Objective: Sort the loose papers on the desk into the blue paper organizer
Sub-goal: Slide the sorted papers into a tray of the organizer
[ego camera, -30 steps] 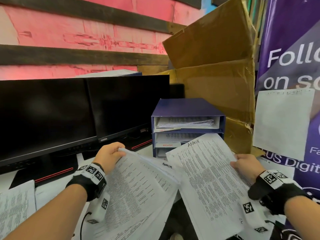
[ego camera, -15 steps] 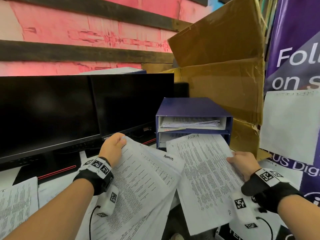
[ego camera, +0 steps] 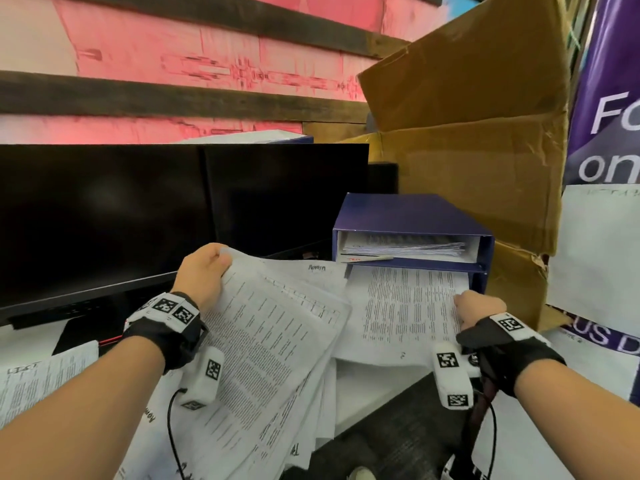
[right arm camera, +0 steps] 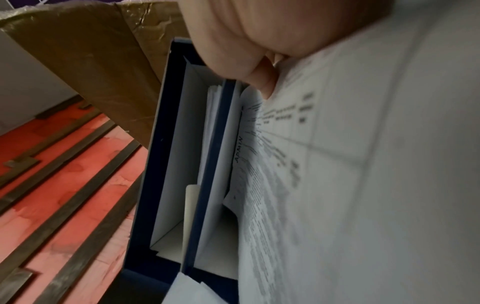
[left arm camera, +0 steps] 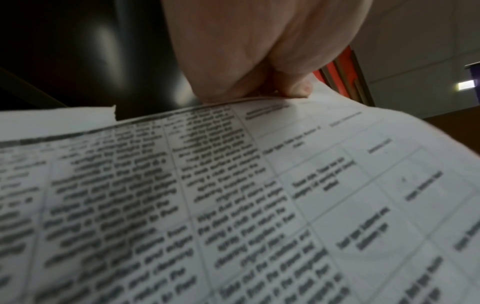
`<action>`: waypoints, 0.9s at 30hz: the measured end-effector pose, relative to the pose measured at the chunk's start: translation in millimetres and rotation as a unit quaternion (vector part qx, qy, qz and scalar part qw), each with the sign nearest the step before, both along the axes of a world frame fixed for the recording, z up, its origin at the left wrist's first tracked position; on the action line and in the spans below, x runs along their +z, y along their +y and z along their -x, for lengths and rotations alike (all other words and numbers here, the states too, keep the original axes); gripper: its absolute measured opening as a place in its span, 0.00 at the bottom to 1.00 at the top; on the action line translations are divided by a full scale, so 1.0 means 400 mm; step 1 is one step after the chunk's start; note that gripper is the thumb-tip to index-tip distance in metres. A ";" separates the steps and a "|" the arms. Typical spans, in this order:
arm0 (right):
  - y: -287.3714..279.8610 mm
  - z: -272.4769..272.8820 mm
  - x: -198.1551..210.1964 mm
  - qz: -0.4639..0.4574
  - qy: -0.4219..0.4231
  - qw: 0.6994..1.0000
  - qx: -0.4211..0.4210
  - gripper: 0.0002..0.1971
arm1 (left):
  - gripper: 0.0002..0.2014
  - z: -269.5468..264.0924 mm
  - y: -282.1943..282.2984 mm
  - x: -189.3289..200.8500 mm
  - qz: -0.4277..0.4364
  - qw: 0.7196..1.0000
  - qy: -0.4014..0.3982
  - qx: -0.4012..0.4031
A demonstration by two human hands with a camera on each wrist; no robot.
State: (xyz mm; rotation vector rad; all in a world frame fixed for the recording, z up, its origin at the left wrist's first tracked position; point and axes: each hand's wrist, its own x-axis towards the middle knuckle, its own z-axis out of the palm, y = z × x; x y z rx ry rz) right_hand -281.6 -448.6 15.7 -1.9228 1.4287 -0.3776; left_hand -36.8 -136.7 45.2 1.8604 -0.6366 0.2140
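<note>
The blue paper organizer (ego camera: 412, 216) stands at the back of the desk, right of centre, with papers in its top slot (ego camera: 405, 247). My right hand (ego camera: 476, 311) pinches the right edge of a printed sheet (ego camera: 405, 306) marked ADMIN, whose far end lies inside the organizer's second slot (right arm camera: 221, 185). My left hand (ego camera: 202, 275) grips the top left corner of a fanned stack of printed papers (ego camera: 273, 341) held above the desk; its thumb (left arm camera: 293, 88) presses on the top page (left arm camera: 233, 205).
Two dark monitors (ego camera: 138, 220) stand at the left and rear. A large cardboard box (ego camera: 467, 150) rises behind and right of the organizer. A purple banner (ego camera: 609, 133) with a white sheet on it is at the right. More papers (ego camera: 31, 386) lie at the left.
My right hand has pushed the ADMIN sheet forward, so its far end now sits inside the organizer's second slot. The left hand and its stack rose slightly.
</note>
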 end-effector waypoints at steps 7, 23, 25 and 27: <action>-0.005 -0.050 -0.019 0.003 -0.195 0.981 -0.008 0.18 | 0.09 0.006 -0.037 0.002 -0.016 1.000 -0.004 -0.023; -0.008 0.039 -0.014 -0.090 -0.133 0.980 0.117 0.11 | 0.09 0.003 -0.057 -0.011 -0.044 0.998 -0.033 -0.019; -0.022 0.056 -0.007 -0.073 -0.118 0.983 0.122 0.12 | 0.09 -0.002 -0.055 -0.016 -0.053 0.998 -0.028 -0.012; -0.036 0.050 0.003 -0.008 -0.108 0.991 0.082 0.19 | 0.09 -0.004 -0.051 -0.019 -0.055 0.998 -0.027 -0.009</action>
